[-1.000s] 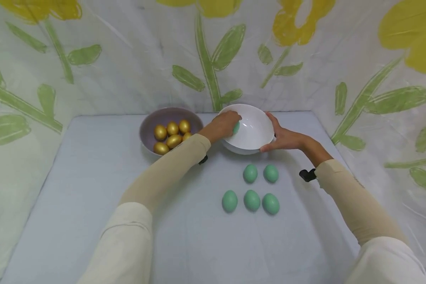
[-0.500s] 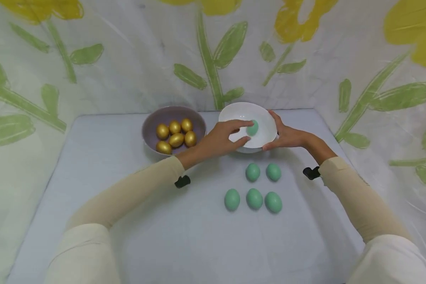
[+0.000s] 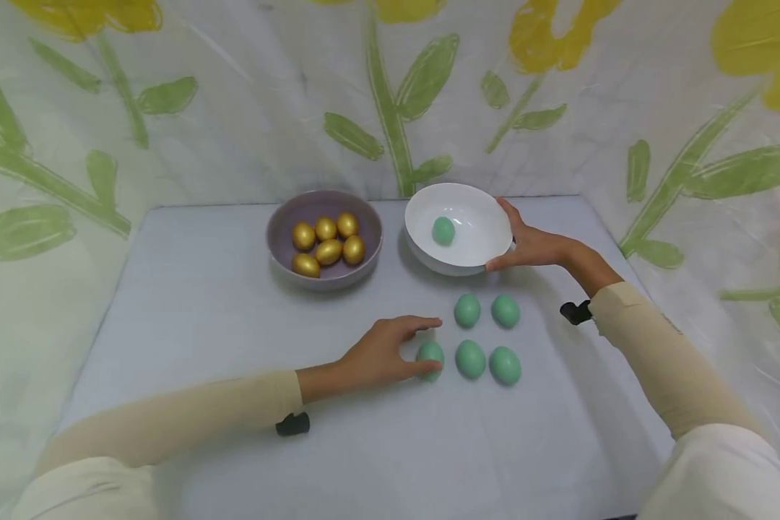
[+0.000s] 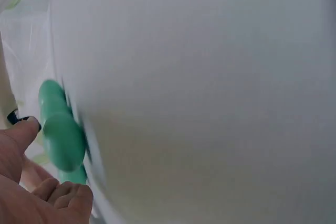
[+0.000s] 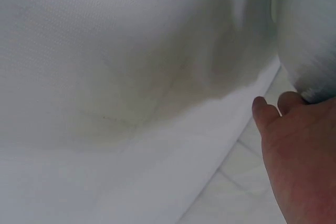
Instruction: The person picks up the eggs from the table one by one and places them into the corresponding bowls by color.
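Note:
My left hand (image 3: 377,354) reaches around a green egg (image 3: 430,351), the leftmost of the near row, with thumb and fingers spread apart on either side. In the left wrist view, that egg (image 4: 64,142) sits between my thumb and curved fingers, and I cannot tell whether they touch it. My right hand (image 3: 536,247) grips the right side of the white bowl (image 3: 481,220), its thumb on the near side of the rim. One green egg (image 3: 443,231) lies inside this bowl. In the right wrist view the bowl's outer wall (image 5: 310,30) meets my fingers.
Two green eggs, one (image 3: 467,310) beside the other (image 3: 505,311), lie in front of the white bowl. Two more, one (image 3: 471,359) next to another (image 3: 505,365), continue the near row. Left of the white bowl stands a purple bowl (image 3: 278,242) with several gold eggs (image 3: 328,251).
My left hand let go of the green egg in the white bowl, drew back toward me and came down to the near row. My right hand has stayed on the bowl.

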`<action>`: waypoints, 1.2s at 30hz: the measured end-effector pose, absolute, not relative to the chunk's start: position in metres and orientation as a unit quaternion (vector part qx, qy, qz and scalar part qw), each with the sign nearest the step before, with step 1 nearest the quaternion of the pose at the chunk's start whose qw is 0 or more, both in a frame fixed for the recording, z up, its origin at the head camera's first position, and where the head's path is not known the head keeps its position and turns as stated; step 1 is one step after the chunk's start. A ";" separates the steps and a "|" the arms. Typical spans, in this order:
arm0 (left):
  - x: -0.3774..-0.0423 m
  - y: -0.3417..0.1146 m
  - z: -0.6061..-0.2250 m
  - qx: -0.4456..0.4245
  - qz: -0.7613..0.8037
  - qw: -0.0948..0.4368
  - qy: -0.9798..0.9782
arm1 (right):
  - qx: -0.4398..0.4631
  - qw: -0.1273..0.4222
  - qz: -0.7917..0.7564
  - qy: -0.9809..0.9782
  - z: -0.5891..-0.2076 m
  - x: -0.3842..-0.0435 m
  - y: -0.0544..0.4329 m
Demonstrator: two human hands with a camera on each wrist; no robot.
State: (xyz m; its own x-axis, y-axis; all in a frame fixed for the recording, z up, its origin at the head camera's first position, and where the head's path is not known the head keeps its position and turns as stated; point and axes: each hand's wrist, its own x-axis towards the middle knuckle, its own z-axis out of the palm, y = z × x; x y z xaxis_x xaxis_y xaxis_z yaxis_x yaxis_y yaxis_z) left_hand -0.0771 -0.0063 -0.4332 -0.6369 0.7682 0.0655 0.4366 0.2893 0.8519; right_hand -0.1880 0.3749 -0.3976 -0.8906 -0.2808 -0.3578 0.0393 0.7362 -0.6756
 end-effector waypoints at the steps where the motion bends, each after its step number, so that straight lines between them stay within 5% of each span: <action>1: -0.074 -0.008 -0.436 0.389 0.450 0.186 0.782 | -0.066 0.224 -0.356 0.905 -0.397 -0.188 0.375; 22: -0.070 -0.010 -0.444 0.374 0.507 0.247 0.736 | -0.065 0.226 -0.347 0.908 -0.396 -0.185 0.371; 36: -0.136 0.006 -0.344 0.387 0.566 0.138 0.715 | -0.072 0.227 -0.365 0.900 -0.397 -0.186 0.375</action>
State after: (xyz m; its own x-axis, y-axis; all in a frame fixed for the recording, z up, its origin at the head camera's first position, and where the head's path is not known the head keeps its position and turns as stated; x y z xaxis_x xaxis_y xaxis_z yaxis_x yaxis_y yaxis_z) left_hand -0.1358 0.0056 -0.3438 -0.6627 0.7090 0.2411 0.3977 0.0604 0.9155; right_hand -0.1863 0.3749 -0.3975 -0.8866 -0.2959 -0.3556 0.0358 0.7225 -0.6905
